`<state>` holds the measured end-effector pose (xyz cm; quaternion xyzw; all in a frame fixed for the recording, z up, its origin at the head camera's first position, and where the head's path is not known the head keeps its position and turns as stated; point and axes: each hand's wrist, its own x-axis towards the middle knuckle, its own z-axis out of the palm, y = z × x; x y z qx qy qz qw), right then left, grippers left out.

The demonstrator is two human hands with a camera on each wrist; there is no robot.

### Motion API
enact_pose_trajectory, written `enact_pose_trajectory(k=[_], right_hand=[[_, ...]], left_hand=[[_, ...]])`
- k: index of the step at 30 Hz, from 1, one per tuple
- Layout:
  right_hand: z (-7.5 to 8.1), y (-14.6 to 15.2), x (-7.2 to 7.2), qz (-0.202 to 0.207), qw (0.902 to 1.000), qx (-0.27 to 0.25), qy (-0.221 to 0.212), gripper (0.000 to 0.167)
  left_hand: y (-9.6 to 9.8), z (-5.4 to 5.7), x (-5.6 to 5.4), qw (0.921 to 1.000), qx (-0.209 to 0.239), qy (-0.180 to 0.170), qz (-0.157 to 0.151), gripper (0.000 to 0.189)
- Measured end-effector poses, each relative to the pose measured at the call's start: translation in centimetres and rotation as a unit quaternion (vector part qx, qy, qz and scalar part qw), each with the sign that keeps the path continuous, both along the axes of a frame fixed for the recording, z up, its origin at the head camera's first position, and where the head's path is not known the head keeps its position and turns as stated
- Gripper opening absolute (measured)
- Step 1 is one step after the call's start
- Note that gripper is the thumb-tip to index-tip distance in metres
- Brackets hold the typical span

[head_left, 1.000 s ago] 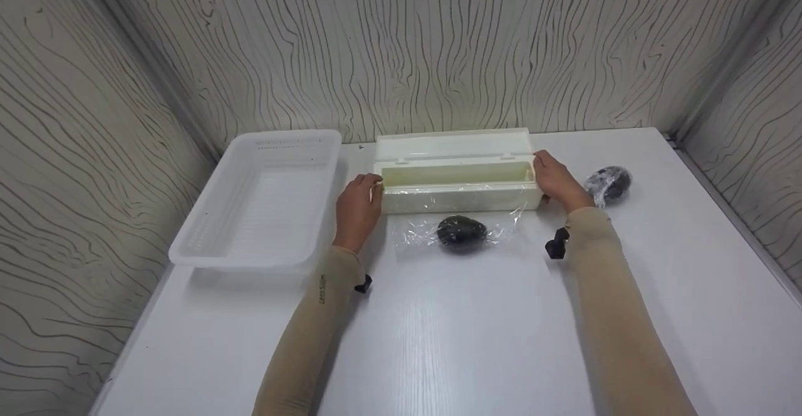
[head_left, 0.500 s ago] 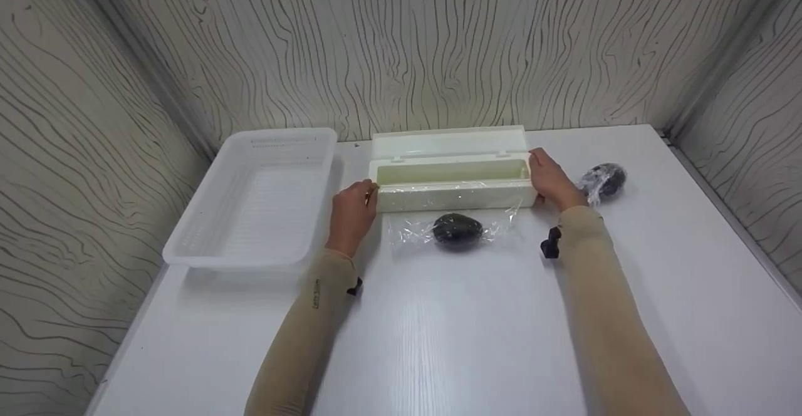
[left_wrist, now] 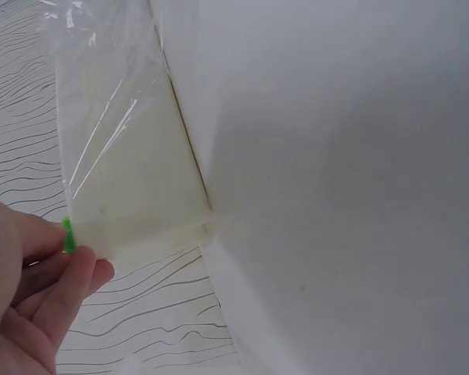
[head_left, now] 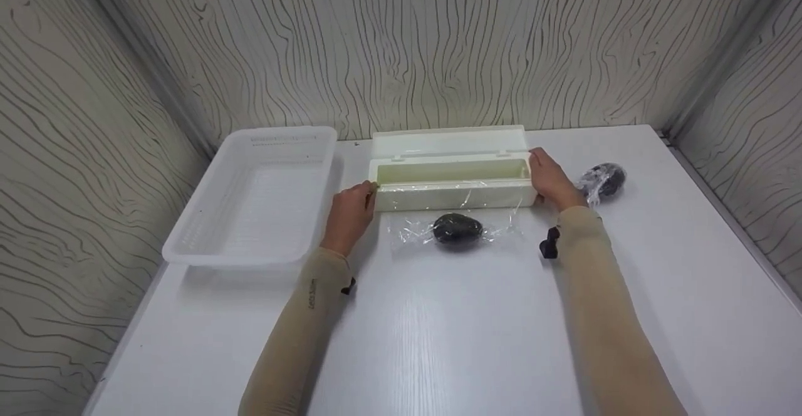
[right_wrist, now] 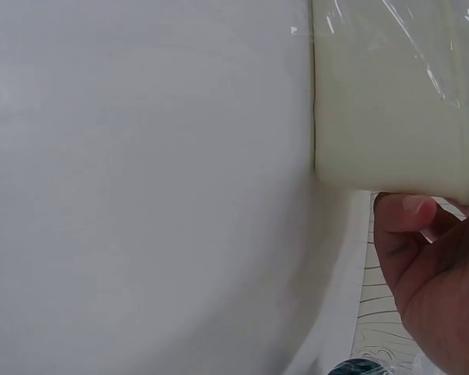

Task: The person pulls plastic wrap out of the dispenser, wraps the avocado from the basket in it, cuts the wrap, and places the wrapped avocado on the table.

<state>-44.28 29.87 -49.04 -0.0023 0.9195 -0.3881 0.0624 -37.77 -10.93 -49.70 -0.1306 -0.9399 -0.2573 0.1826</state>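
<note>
A long cream cling film dispenser (head_left: 438,198) lies on the table with its lid (head_left: 448,143) tipped back. Clear cling film (head_left: 410,231) hangs from its front and spreads over a dark avocado (head_left: 457,229) just before it. At the dispenser's left end my left hand (head_left: 348,215) pinches a small green slider (left_wrist: 68,234) between thumb and finger, at the top corner. My right hand (head_left: 554,181) grips the opposite end, its thumb (right_wrist: 410,211) against the end wall and the other fingers partly hidden behind.
A white plastic basket (head_left: 182,250) stands to the left, close to my left hand. Beyond my right wrist lies a second avocado wrapped in film (head_left: 604,181). A wood-grain patterned wall (head_left: 451,46) rises along the table's back edge.
The left hand's fingers have closed in around the dispenser's left top corner, and its wrist has shifted slightly left. The right hand keeps its grip. The avocados stay put.
</note>
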Motion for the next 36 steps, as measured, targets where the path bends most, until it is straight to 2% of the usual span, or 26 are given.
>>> enact_pose_trajectory(k=[4,16,25,30,36], right_hand=[[0.0,0.1,0.0,-0.002,1.0000,-0.005,-0.009,0.050],[0.2,0.3,0.1,-0.007,0.9997,-0.001,-0.025,0.052],[0.1,0.2,0.0,-0.002,0.9999,0.009,-0.012,0.052],[0.0,0.3,0.0,-0.002,0.9999,0.009,-0.010,0.052],[-0.1,0.3,-0.1,-0.001,1.0000,0.001,-0.007,0.051]], left_hand=[[0.0,-0.1,0.1,0.9999,-0.012,-0.003,-0.005,0.009],[-0.2,0.1,0.2,0.9988,-0.041,0.013,-0.021,0.023],[0.0,-0.1,0.2,0.9960,-0.062,0.061,-0.022,0.022],[0.4,0.0,0.2,0.9957,-0.067,0.060,-0.022,0.024],[1.0,0.3,0.3,0.9966,-0.069,0.043,-0.018,0.024]])
